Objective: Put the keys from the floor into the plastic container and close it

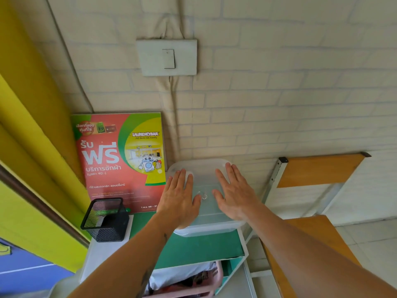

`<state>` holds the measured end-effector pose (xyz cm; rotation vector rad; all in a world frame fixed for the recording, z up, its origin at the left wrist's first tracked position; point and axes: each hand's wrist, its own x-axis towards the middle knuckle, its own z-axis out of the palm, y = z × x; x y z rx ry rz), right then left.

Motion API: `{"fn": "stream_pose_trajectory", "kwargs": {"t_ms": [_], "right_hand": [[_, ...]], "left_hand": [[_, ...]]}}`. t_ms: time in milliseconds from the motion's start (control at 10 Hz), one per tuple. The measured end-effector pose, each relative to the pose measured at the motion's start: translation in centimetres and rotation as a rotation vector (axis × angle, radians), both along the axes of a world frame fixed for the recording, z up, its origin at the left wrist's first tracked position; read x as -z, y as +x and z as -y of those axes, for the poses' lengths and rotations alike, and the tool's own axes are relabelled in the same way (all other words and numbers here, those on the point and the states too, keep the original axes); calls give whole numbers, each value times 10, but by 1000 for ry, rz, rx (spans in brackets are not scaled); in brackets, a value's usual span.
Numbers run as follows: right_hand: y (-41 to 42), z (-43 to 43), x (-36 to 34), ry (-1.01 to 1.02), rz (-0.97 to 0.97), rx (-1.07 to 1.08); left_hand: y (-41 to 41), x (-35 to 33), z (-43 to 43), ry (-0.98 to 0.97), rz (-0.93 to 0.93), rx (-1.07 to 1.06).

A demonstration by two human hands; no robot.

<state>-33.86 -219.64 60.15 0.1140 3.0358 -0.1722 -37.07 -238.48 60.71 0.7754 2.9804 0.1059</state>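
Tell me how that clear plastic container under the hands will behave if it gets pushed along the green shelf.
The plastic container looks thin-walled and holds little besides a key ring, so it is probably light and would slide easily. Its front edge seems to overhang the green shelf, so a pull forward might tip it. The lid likely flexes under both flat hands.

We see container [206, 181] on shelf top [193, 248], keys [203, 195] inside; our hands flat on lid, left hand [179, 197], right hand [233, 193]. Mesh basket [105, 220] left, poster [122, 160] far-left.

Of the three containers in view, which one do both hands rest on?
The translucent plastic container on the green shelf top. Left hand and right hand lie flat on its lid; the black mesh basket and pink basket are untouched.
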Motion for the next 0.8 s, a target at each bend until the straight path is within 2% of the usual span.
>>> {"fn": "stream_pose_trajectory", "kwargs": {"t_ms": [400, 600, 800], "right_hand": [[-1, 0, -5, -42, 41, 20], [8, -2, -43, -134, 38, 51], [52, -12, -92, -142, 2, 41]], "left_hand": [[-2, 5, 4, 209, -25, -3], [6, -17, 2, 116, -25, -14], [44, -59, 2, 58, -84, -103]]}}
